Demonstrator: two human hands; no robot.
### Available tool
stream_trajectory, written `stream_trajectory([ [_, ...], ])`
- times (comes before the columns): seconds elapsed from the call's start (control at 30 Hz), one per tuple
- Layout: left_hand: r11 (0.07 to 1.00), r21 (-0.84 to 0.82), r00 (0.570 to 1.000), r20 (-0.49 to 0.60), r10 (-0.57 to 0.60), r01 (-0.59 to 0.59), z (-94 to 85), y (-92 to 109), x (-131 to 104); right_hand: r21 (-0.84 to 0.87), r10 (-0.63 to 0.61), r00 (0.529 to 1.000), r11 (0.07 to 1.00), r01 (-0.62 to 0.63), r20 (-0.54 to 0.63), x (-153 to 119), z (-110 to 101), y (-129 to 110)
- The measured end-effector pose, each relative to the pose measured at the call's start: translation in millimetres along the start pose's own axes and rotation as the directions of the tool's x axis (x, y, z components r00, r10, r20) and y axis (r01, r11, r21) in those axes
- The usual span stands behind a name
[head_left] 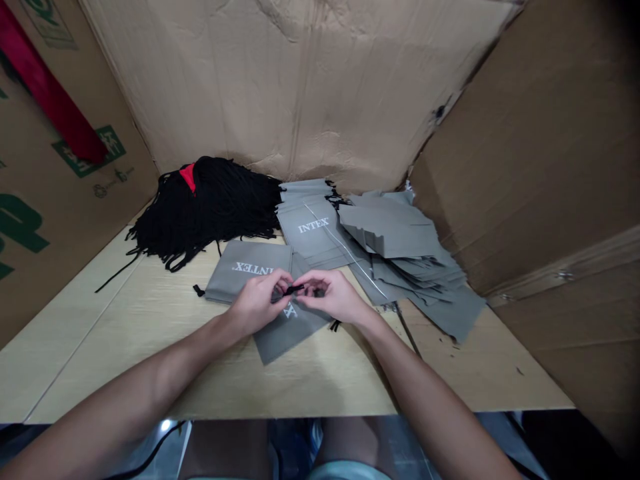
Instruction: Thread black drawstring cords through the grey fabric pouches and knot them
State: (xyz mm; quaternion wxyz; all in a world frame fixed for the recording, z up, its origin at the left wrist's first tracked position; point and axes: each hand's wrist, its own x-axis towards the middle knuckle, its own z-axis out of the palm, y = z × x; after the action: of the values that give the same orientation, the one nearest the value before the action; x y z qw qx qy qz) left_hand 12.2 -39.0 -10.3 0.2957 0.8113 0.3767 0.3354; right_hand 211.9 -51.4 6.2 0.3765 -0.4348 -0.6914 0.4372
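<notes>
Pale tabletop (pixel 330 380), black cord (pixel 294 290) between fingertips (pixel 306 301)

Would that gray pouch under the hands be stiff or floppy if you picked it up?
Probably floppy: the gray pouch looks like thin cloth, and similar gray pieces nearby bend at their edges. It's likely light too, with so little thickness showing. I doubt it would roll, since its near end looks flat.

Fingers (pixel 311 275) partly hide black cord (pixel 296 289); left edge crops red strip (pixel 55 95).
</notes>
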Motion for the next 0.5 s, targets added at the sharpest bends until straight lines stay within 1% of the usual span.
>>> stream_trajectory([
  [0.17,0.998,0.039,0.999,-0.002,0.039,-0.039,1.1,-2.0,-0.8,-0.153,-0.117,0.993,0.982,0.112,-0.021,-0.4,-0.9,-1.3],
  [0.33,0.991,0.099,0.995,-0.037,0.096,-0.092,-0.2,-3.4,0.3,-0.274,-0.203,0.979,0.943,0.19,-0.018,-1.1,-2.7,-2.2],
  [0.4,0.987,0.107,0.992,-0.029,0.126,-0.122,-0.7,-3.9,0.8,-0.332,-0.216,0.976,0.922,0.2,-0.009,-2.1,-3.4,-4.5],
  [0.5,0.978,0.124,0.986,0.008,0.166,-0.165,-2.0,-2.8,1.1,-0.406,-0.198,0.98,0.894,0.188,0.018,-4.0,-3.8,-9.9],
])
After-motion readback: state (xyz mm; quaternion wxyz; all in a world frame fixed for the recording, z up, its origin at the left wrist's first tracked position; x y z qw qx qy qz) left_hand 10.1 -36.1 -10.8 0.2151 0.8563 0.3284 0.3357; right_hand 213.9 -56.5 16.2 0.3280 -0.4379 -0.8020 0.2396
